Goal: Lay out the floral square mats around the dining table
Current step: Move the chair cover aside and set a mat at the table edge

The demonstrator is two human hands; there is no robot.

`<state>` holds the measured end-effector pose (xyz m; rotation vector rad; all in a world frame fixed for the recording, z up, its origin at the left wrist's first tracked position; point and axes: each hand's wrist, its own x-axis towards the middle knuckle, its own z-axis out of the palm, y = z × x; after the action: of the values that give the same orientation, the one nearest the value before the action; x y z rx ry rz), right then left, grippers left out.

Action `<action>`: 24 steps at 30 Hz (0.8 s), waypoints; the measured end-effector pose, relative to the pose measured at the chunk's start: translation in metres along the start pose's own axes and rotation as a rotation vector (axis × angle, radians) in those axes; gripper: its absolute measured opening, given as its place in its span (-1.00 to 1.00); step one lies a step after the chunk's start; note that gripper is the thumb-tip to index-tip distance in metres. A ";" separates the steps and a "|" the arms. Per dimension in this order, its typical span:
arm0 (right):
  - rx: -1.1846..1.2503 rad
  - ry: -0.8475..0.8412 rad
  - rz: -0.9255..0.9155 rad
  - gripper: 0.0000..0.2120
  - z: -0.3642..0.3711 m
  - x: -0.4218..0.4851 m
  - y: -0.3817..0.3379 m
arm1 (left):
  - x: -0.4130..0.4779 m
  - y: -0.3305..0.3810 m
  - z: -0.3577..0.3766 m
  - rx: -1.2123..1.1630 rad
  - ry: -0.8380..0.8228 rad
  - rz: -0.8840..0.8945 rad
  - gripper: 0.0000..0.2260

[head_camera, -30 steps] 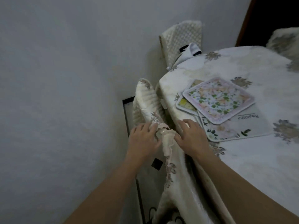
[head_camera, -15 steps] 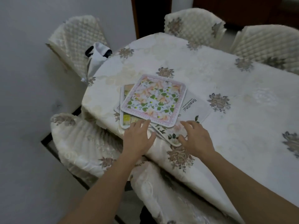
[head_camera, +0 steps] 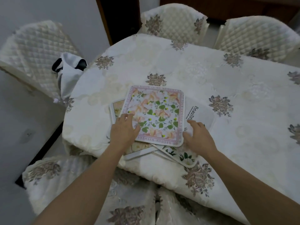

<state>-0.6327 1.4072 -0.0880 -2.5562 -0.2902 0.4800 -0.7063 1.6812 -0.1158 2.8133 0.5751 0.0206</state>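
A stack of floral square mats lies near the front edge of the dining table (head_camera: 203,82), which has a cream flowered cloth. The top mat (head_camera: 155,114) has a pink border with peach flowers and green leaves. Under it a white mat (head_camera: 199,111) printed "Beautiful" sticks out to the right, and other mats (head_camera: 139,150) poke out at the left and front. My left hand (head_camera: 124,130) lies flat on the top mat's near left corner, fingers apart. My right hand (head_camera: 198,135) rests by the top mat's near right corner, on the white mat, fingers spread.
Quilted cream chairs stand round the table: one at the far left (head_camera: 35,51), two at the back (head_camera: 172,21) (head_camera: 259,33). A white and black cloth (head_camera: 69,73) hangs at the table's left edge. A covered chair (head_camera: 90,192) is right below me.
The view swung from the wall and chair cover to the table. Both hands let go of the chair cover and moved up onto the stack of mats.
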 end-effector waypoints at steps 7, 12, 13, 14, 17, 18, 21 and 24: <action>0.004 0.004 0.096 -0.45 0.016 0.043 -0.008 | 0.049 -0.019 0.008 -0.048 -0.023 -0.065 -0.50; -0.018 0.035 0.109 -0.65 0.029 0.059 -0.010 | 0.066 -0.028 0.016 -0.131 -0.046 -0.150 -0.42; -0.008 0.047 0.122 -0.67 0.032 0.062 -0.011 | 0.070 -0.030 0.018 -0.147 -0.062 -0.172 -0.41; 0.007 0.055 0.135 -0.68 0.033 0.064 -0.012 | 0.073 -0.030 0.019 -0.164 -0.071 -0.191 -0.40; 0.077 0.062 0.190 -0.73 0.035 0.072 -0.013 | 0.081 -0.027 0.017 -0.228 -0.060 -0.244 -0.36; 0.119 0.070 0.204 -0.74 0.035 0.076 -0.013 | 0.084 -0.027 0.017 -0.276 -0.041 -0.264 -0.34; 0.320 0.102 0.243 -0.75 0.036 0.085 -0.016 | 0.090 -0.026 0.016 -0.442 0.004 -0.279 -0.49; 0.474 0.130 0.266 -0.73 0.033 0.088 -0.025 | 0.091 -0.020 0.013 -0.527 0.000 -0.200 -0.73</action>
<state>-0.5675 1.4690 -0.1265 -2.1516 0.1953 0.4164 -0.6287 1.7306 -0.1373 2.2392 0.7265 0.1154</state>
